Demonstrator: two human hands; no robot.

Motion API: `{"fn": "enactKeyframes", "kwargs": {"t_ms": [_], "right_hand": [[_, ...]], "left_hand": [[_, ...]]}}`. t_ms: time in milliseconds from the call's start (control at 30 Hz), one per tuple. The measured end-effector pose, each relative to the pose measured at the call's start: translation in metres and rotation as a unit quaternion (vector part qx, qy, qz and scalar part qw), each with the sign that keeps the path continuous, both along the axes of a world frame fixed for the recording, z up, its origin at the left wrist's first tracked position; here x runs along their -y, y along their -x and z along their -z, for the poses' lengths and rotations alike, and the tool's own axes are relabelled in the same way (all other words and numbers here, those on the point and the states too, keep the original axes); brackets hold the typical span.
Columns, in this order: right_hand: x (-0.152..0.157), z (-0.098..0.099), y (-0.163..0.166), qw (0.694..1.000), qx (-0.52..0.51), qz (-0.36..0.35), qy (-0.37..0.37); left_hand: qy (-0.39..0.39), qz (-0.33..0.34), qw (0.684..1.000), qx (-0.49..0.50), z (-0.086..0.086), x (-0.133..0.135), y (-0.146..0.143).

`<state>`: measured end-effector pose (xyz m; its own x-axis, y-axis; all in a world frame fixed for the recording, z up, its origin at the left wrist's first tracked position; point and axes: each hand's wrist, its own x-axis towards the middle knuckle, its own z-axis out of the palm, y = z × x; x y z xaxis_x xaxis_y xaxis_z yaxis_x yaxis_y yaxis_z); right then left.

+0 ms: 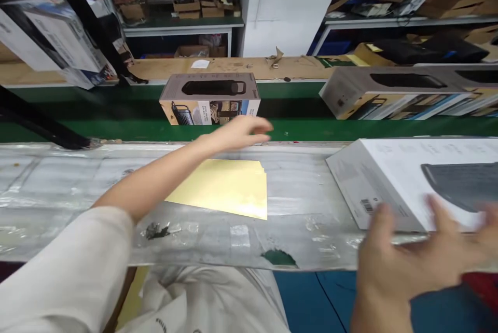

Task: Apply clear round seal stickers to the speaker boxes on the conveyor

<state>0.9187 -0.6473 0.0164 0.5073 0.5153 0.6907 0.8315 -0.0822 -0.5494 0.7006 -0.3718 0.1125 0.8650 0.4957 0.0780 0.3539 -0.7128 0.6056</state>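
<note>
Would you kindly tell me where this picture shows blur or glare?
Head view: right hand strongly blurred, left hand less so; same view: pale glare patches on the plastic sheet, while the yellow paper keeps fairly crisp edges.

Two bare hands in play here: one left hand (249, 132), one right hand (420, 258)! Just beyond the left, one printed box (210, 99); on that hand's near side, one pile of yellow sheets (229, 188), overlapped too closely to count singly. Over by the right hand, one big white box (392, 177), and farther beyond it, two more printed boxes (389, 99).
</note>
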Motion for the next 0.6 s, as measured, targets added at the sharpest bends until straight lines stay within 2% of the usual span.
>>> {"fn": "enactKeyframes", "kwargs": {"t_ms": [33,67,133,167,233,333,400,500,600], "right_hand": [[-0.007,0.002,0.022,0.999,0.022,-0.043,0.011],[-0.016,0.006,0.042,0.992,0.035,-0.117,0.042],[-0.036,0.018,0.077,0.953,0.061,-0.267,0.126],[-0.045,0.024,0.091,0.928,0.084,-0.322,0.167],[-0.058,0.035,0.115,0.889,0.147,-0.376,0.218],[-0.065,0.041,0.14,0.851,0.21,-0.406,0.259],[-0.067,0.038,0.146,0.844,0.208,-0.417,0.266],[-0.078,0.027,0.133,0.845,0.155,-0.437,0.267],[-0.099,0.018,0.108,0.844,0.09,-0.448,0.282]], "left_hand": [[-0.007,-0.065,0.998,-0.011,0.002,0.0,0.042],[-0.012,-0.127,0.991,-0.029,0.007,0.003,0.081],[-0.022,-0.219,0.974,-0.06,0.024,0.018,0.143],[-0.024,-0.234,0.969,-0.072,0.035,0.029,0.166],[-0.028,-0.225,0.969,-0.1,0.057,0.056,0.192],[-0.048,-0.164,0.98,-0.105,0.085,0.096,0.193],[-0.065,-0.128,0.986,-0.082,0.098,0.113,0.182],[-0.084,-0.116,0.988,-0.057,0.113,0.123,0.166],[-0.109,-0.114,0.986,-0.062,0.121,0.124,0.162]]}}
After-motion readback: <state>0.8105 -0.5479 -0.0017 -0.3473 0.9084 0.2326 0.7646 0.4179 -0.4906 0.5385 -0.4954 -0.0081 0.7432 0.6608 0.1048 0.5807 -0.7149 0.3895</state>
